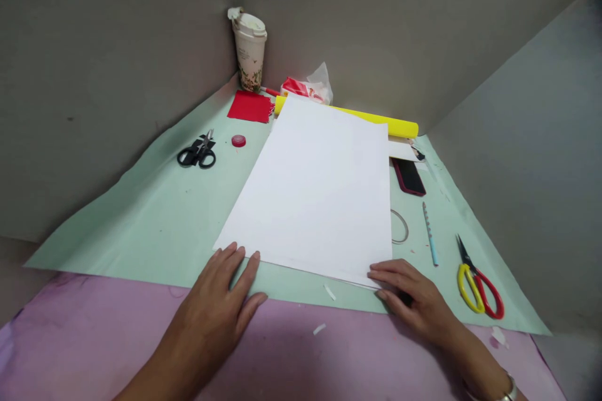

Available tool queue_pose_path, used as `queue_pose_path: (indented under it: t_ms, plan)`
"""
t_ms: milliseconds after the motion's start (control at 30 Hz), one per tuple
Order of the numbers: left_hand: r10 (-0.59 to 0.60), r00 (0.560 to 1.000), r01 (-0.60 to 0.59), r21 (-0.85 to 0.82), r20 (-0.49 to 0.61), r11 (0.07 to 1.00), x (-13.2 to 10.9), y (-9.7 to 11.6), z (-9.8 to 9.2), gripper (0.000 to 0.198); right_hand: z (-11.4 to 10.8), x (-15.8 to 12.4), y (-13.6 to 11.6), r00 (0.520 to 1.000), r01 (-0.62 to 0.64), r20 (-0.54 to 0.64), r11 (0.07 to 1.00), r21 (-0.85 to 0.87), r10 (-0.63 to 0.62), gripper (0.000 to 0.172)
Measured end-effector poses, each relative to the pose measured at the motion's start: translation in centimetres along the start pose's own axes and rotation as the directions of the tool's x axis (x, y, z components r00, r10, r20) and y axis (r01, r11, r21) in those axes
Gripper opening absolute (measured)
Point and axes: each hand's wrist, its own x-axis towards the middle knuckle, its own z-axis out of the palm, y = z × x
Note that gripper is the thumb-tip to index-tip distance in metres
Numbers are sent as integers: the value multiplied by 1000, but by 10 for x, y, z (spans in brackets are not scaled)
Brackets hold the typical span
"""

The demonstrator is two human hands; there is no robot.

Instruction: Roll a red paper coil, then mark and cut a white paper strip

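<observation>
A large white sheet of paper [320, 188] lies on a pale green sheet [141, 219] that covers the table. My left hand [221, 301] rests flat with fingers spread, its fingertips touching the paper's near left corner. My right hand [414, 301] lies at the near right corner with its fingers curled against the paper's edge. Whether it pinches the corner or only presses on it is unclear.
Black scissors [197, 153] and a red cap [238, 140] lie at the left. A lidded cup [250, 50], red paper [250, 106], a yellow roll [376, 119] stand behind. A dark phone [408, 175], wire ring [399, 225], blue pencil [429, 233] and yellow-red scissors [477, 282] lie right. Pink cloth [305, 357] is nearest.
</observation>
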Motion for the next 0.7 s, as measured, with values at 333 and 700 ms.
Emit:
queue_pose_path:
  t_ms: [333,700]
  plan:
    - [7,1000,-7,-28,20,1000,2,-6,5,47,-16,2,19,967,-232,-9,892,388,255,29]
    - [14,1000,-14,-7,14,1000,2,-7,5,47,-2,-5,2,999,-20,-40,999,38,22,29]
